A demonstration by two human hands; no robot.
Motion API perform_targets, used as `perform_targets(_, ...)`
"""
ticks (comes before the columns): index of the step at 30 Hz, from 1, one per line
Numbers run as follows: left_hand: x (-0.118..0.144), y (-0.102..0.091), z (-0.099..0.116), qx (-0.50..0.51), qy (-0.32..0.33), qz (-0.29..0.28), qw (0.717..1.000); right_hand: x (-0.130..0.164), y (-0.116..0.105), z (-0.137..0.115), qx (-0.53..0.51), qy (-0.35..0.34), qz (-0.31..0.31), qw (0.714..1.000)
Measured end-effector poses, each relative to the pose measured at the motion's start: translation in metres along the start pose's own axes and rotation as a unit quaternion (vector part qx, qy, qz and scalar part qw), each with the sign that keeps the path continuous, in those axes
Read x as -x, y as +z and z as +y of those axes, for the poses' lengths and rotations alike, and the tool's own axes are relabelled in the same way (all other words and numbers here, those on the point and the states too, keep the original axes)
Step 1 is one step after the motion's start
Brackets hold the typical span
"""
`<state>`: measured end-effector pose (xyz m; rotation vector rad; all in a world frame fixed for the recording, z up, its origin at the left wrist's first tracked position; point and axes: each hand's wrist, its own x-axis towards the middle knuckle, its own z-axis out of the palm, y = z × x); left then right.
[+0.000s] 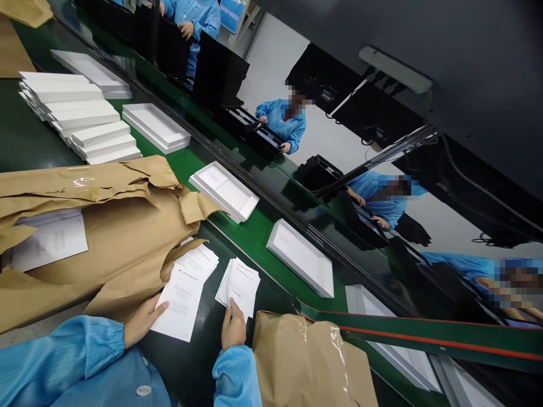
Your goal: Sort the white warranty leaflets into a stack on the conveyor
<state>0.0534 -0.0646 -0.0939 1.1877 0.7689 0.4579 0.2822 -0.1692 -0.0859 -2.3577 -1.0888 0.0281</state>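
Note:
My left hand point(143, 323) is closed on the near left edge of a warranty policy leaflet point(180, 302), its thumb on the printed face. That leaflet lies over more leaflets of the same kind, which stick out of a torn brown paper wrapping point(139, 237). To the right is a small fanned pile of white manuals point(245, 285). Bunched fingers of my right hand point(233, 327) press at the near edge of the top manual; whether the thumb is beneath it is hidden.
White box trays point(224, 192) stand in a row along the green conveyor point(258, 232), some with papers inside. Stacked white boxes point(80, 116) are at far left. A brown paper package point(309, 362) sits right of my right hand. A green, red-edged rail point(416, 336) crosses there. Several co-workers in blue work opposite.

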Motion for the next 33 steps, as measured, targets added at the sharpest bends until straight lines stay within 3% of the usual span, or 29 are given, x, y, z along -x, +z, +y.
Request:
perform_targets(3,0.0,0.001,0.001,-0.011,0.002,0.001,1.0,-0.004,-0.021,0.001,-0.061,0.046,0.099,0.992)
perform_targets(6,0.001,0.003,0.004,-0.038,0.013,0.013,0.999,-0.007,-0.047,-0.011,-0.118,0.092,0.222,0.963)
perform_targets(9,0.003,0.007,0.01,-0.04,0.023,0.005,0.999,-0.002,-0.065,-0.038,-0.168,0.106,0.274,0.941)
perform_targets(11,0.005,0.011,0.015,-0.012,0.029,-0.008,0.999,0.008,-0.067,-0.06,-0.187,0.035,0.23,0.955)
perform_targets(13,0.006,0.016,0.02,0.041,0.038,-0.022,0.998,0.023,-0.061,-0.081,-0.156,-0.105,0.141,0.972)
perform_targets(16,0.005,0.023,0.025,0.158,0.063,-0.053,0.984,0.049,-0.04,-0.102,-0.07,-0.307,0.03,0.949)
perform_targets(18,0.004,0.025,0.026,0.209,0.078,-0.053,0.973,0.062,-0.028,-0.107,-0.05,-0.364,0.006,0.93)
perform_targets(22,0.003,0.024,0.025,0.199,0.069,-0.021,0.977,0.067,-0.024,-0.106,-0.012,-0.373,-0.073,0.925)
perform_targets(24,0.003,0.022,0.024,0.184,0.068,-0.021,0.98,0.063,-0.028,-0.104,-0.017,-0.359,-0.112,0.926)
perform_targets(26,0.004,0.021,0.022,0.165,0.075,-0.029,0.983,0.059,-0.028,-0.1,-0.044,-0.307,-0.092,0.946)
perform_targets(29,0.007,0.018,0.023,0.09,0.099,-0.046,0.99,0.056,-0.019,-0.088,-0.087,-0.119,-0.008,0.989)
perform_targets(31,0.01,0.017,0.025,0.012,0.127,-0.075,0.989,0.048,-0.021,-0.072,-0.15,0.022,0.009,0.988)
perform_targets(33,0.014,0.016,0.026,-0.062,0.156,-0.108,0.98,0.028,-0.045,-0.049,-0.217,0.08,-0.003,0.973)
